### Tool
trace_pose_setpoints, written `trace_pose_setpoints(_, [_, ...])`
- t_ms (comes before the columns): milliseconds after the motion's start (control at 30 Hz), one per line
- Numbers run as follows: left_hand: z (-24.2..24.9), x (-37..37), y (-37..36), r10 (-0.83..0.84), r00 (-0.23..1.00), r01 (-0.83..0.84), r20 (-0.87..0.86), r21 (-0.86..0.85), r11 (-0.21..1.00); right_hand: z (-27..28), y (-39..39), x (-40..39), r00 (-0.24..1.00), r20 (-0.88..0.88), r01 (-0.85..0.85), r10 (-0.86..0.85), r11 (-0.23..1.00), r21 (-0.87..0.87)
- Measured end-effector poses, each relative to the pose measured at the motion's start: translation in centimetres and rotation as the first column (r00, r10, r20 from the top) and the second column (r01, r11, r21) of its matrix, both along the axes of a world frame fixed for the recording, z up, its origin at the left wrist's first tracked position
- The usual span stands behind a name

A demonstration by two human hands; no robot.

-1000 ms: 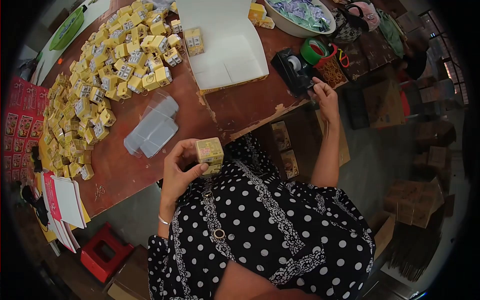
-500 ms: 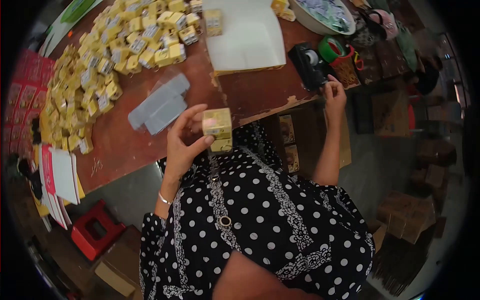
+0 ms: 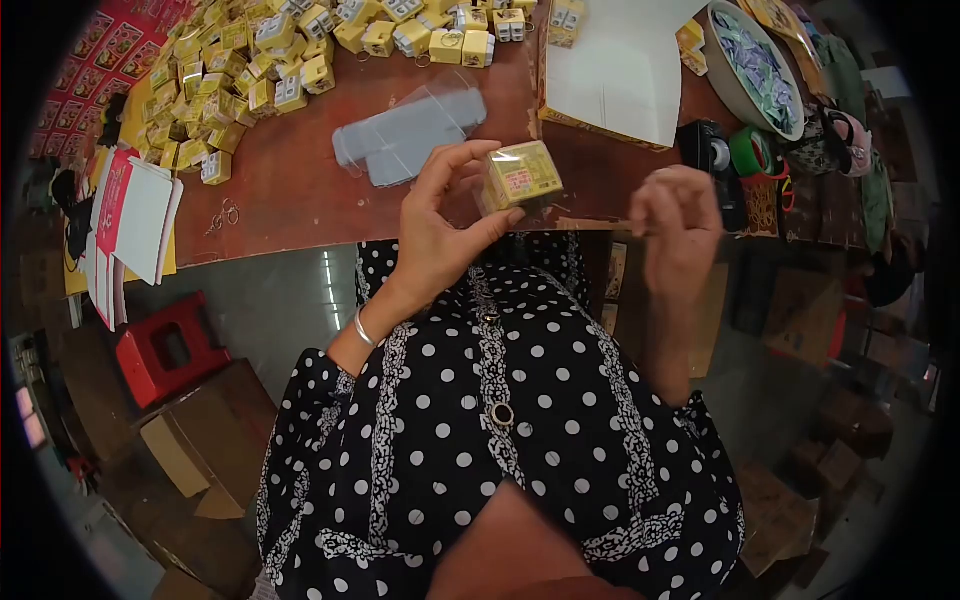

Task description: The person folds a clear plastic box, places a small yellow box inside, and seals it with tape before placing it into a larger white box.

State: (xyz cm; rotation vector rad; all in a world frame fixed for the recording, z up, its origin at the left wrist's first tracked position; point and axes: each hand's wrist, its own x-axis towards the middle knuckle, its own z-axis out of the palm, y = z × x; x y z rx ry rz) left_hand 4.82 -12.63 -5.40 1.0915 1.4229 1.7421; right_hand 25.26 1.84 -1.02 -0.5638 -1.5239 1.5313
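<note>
Between the thumb and fingers of my left hand (image 3: 435,230) is a small yellow box (image 3: 525,172) in a clear plastic sleeve, tilted above the table's front edge. My right hand (image 3: 682,235) hovers to its right, fingers curled and pinched together; motion blur hides whatever may be in them. Just beyond that hand stands a black tape dispenser (image 3: 695,145). Flat clear plastic sleeves (image 3: 410,130) lie on the table behind my left hand. Farther back, an open white-lined carton (image 3: 615,90) has a yellow box (image 3: 566,22) in its far left corner.
A heap of small yellow boxes (image 3: 230,85) covers the table's left back. At the right are a bowl (image 3: 716,35) of small packets and a green tape roll (image 3: 747,152). White cards (image 3: 150,225) stick out at the left edge. A red stool (image 3: 170,350) stands below.
My right hand has come away from the tape dispenser toward the box, its fingers still pinched. My left hand keeps hold of the box, now turned at an angle. The camera view has shifted.
</note>
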Motion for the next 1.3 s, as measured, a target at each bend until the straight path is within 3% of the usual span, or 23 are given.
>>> trace_pose_setpoints(33, [-0.1,-0.1,0.0,0.052,0.989,-0.05,-0.14,0.015,0.999,0.1,-1.8,-1.5,0.997,0.019,-0.078,0.079,0.996,-0.048])
trace_pose_setpoints(167, [0.6,0.1,-0.5,0.122,0.966,-0.124,-0.227,0.005,0.992,-0.5,-4.6,-5.0,0.968,0.065,-0.233,0.244,0.961,-0.149])
trace_pose_setpoints(533, [0.1,0.3,-0.7,0.199,0.929,-0.186,-0.313,0.072,0.98,-0.5,-4.9,-5.9,0.966,0.146,-0.189,0.212,0.969,-0.157])
trace_pose_setpoints(600, [0.2,0.4,-0.4,0.229,0.931,-0.214,-0.283,0.085,0.973,-0.1,-4.9,-6.1,0.942,0.327,-0.068,0.078,0.997,-0.042])
trace_pose_setpoints(633, [0.3,0.4,-0.4,0.258,0.933,-0.241,-0.253,0.097,0.966,-0.4,-4.8,-6.1,0.942,0.326,-0.069,0.079,0.997,-0.043])
trace_pose_setpoints(667, [0.6,0.4,-0.5,0.26,0.932,-0.243,-0.254,0.098,0.965,-1.0,-4.5,-6.2,0.951,0.307,-0.004,-0.036,0.992,0.127])
trace_pose_setpoints(700, [0.9,0.5,-0.7,0.186,0.976,-0.187,-0.109,0.0,0.982,-1.5,-4.2,-6.3,0.952,0.268,0.064,-0.146,0.955,0.291])
trace_pose_setpoints(733, [1.1,0.5,-0.8,0.119,0.992,-0.115,0.046,-0.088,0.989,-1.9,-3.6,-6.5,0.953,0.267,0.062,-0.143,0.955,0.291])
trace_pose_setpoints(767, [1.0,0.5,-0.8,0.122,0.992,-0.118,0.045,-0.087,0.989,-2.3,-2.8,-6.6,0.976,0.172,0.019,-0.134,0.837,0.547])
trace_pose_setpoints(800, [0.8,0.5,-0.8,0.071,0.985,-0.056,0.155,-0.1,0.993,-2.4,-2.1,-6.7,0.992,0.082,0.0,-0.097,0.65,0.76])
trace_pose_setpoints(833, [0.7,0.5,-0.8,0.021,0.964,0.007,0.264,-0.105,0.994,-2.5,-1.5,-6.6,0.992,0.082,-0.001,-0.095,0.65,0.76])
trace_pose_setpoints(900, [0.8,0.3,-0.9,0.012,0.956,0.021,0.292,-0.109,0.994,-2.4,-0.4,-6.3,0.963,0.267,-0.234,0.038,0.607,0.759])
trace_pose_setpoints(933, [0.9,0.2,-0.9,0.003,0.948,0.034,0.319,-0.112,0.993,-2.8,0.1,-6.4,0.963,0.265,-0.235,0.041,0.604,0.761])
trace_pose_setpoints(1000, [0.6,0.3,-0.8,0.03,0.958,-0.007,0.284,-0.083,0.997,-3.9,0.9,-6.4,0.931,0.304,-0.361,0.204,0.654,0.665])
trace_pose_setpoints(1033, [0.5,0.3,-0.7,0.052,0.967,-0.04,0.249,-0.054,0.998,-3.9,0.8,-6.2,0.931,0.302,-0.361,0.206,0.651,0.668])
trace_pose_setpoints(1067, [0.6,0.2,-0.7,0.052,0.968,-0.041,0.245,-0.05,0.998,-3.8,0.7,-5.9,0.886,0.35,-0.44,0.303,0.786,0.434])
trace_pose_setpoints(1100, [0.7,0.0,-0.8,0.085,0.996,-0.085,0.028,0.019,0.996,-3.8,0.8,-5.7,0.837,0.366,-0.49,0.408,0.855,0.168])
trace_pose_setpoints(1133, [1.0,-0.3,-0.8,0.13,0.974,-0.113,-0.187,0.096,0.989,-3.7,1.4,-5.6,0.839,0.364,-0.49,0.406,0.853,0.178])
trace_pose_setpoints(1167, [1.6,-0.7,-1.1,0.147,0.906,-0.102,-0.396,0.132,0.986,-3.7,2.2,-5.2,0.83,0.2,-0.54,0.521,0.839,0.058])
trace_pose_setpoints(1200, [2.0,-1.0,-1.0,0.149,0.905,-0.1,-0.399,0.139,0.985,-3.7,2.9,-4.9,0.799,0.02,-0.599,0.601,0.799,-0.052])
trace_pose_setpoints(1267, [2.3,-1.5,-0.7,0.233,0.658,-0.017,-0.716,0.295,0.955,-4.0,4.0,-4.7,0.845,0.1,-0.52,0.525,0.851,-0.075])
trace_pose_setpoints(1300, [2.2,-1.5,-0.5,0.23,0.657,-0.005,-0.718,0.3,0.954,-3.7,4.3,-4.7,0.812,0.108,-0.542,0.573,0.81,-0.226])
